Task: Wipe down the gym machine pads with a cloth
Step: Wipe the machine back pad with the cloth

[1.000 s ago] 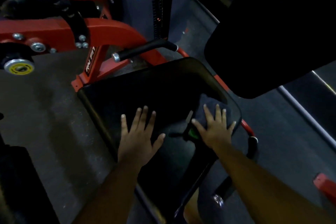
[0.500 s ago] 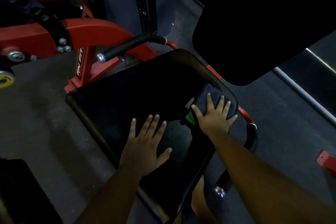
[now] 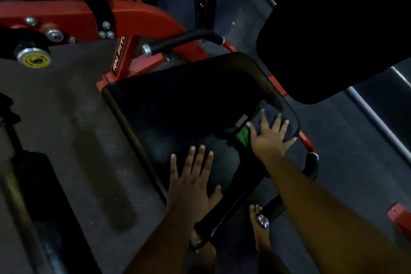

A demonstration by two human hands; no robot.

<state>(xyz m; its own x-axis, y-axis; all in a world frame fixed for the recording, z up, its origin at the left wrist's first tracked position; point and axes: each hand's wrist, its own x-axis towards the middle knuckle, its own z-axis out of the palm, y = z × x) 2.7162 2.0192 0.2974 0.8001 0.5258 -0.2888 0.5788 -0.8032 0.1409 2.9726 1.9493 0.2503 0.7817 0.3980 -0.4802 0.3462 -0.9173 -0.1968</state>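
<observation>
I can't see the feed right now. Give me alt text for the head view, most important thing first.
The right hand presses a dark cloth flat against the far right edge of a black seat pad, while the left hand rests flat, fingers spread, on the pad's near part. A red machine frame and black handle stand behind; a second black pad is at upper right.

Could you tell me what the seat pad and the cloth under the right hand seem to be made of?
Seat pad: probably vinyl-covered padding, smooth and black, with a faint sheen along its rim. Cloth: likely soft woven or microfibre fabric, dark and matte, lying flat under the right hand; a green patch shows beside it.
</observation>
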